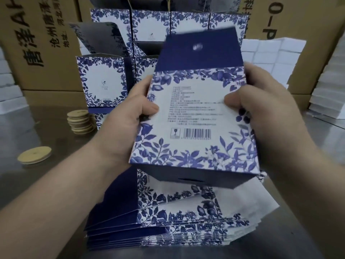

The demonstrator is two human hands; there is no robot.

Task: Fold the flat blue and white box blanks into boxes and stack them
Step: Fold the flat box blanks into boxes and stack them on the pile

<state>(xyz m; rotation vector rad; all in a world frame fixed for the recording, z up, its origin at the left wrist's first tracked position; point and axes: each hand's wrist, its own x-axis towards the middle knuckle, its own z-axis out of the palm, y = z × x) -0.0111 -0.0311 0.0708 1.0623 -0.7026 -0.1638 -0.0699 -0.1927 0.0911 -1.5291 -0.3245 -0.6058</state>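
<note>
Gripping opposite side edges, the left hand (128, 116) and right hand (261, 107) hold a box blank (194, 116) between them.

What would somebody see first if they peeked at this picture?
Right in the middle, the left hand and the right hand grip a blue and white flowery box. Just below it lies a pile of flat blanks on the shiny table, and folded boxes stand stacked behind. At the left sits a small stack of round tan discs.
</note>
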